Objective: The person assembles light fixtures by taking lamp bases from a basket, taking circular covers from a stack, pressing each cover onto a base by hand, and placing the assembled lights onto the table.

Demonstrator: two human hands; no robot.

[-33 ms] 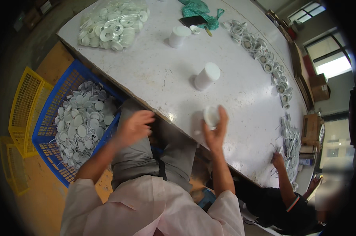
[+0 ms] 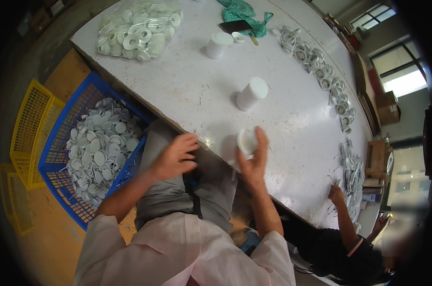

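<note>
Over the table's near edge, my right hand grips a round white plastic cap-like piece between thumb and fingers, its hollow side showing. To the left, above my lap, my left hand is loosely bent and holds nothing I can see. Beyond the right hand a stack of white round pieces stands on the white table. Farther back stands a second, similar stack. Beside my left arm, a blue plastic basket holds a heap of flat white discs with stems or wires.
A clear bag of white rings lies at the far left, with a phone and green cloth farther back. White ring parts line the right side. A co-worker's hand touches a pile of discs. Yellow crates stand left.
My right hand has moved left and slightly closer with the white piece. My left hand has shifted right, toward it. The stacks on the table have stayed put.
</note>
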